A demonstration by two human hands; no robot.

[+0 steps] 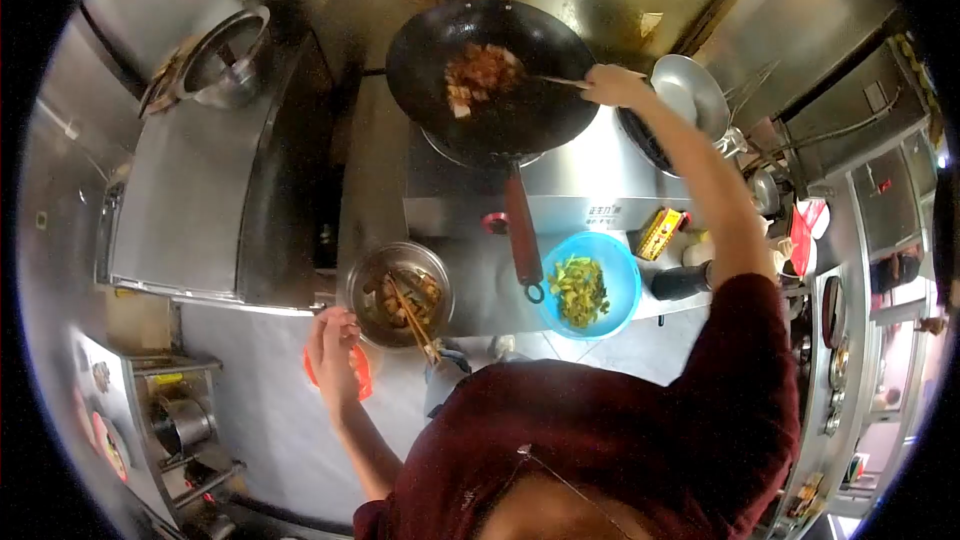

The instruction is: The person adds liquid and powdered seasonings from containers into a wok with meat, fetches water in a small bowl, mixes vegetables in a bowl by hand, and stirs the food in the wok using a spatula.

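A large black wok (555, 45) sits on the stove at the top centre, with browned food (482, 75) in it. My right hand (615, 86) is closed round the handle of a utensil (560, 81) that reaches into the wok. Beside the left rim of a steel bowl (449, 285) is my left hand (332, 340), fingers bent; whether they grip anything is not clear. That bowl holds food pieces and a pair of chopsticks (411, 309). A blue bowl (628, 295) with chopped green vegetables (578, 292) stands right of the wok's red handle (522, 225).
A metal pan (690, 90) lies right of the wok. A yellow box (660, 234) and a dark bottle (680, 283) stand near the blue bowl. At the left is a steel cabinet (195, 205) with a pot (232, 55) on top. Shelves (175, 365) stand at lower left.
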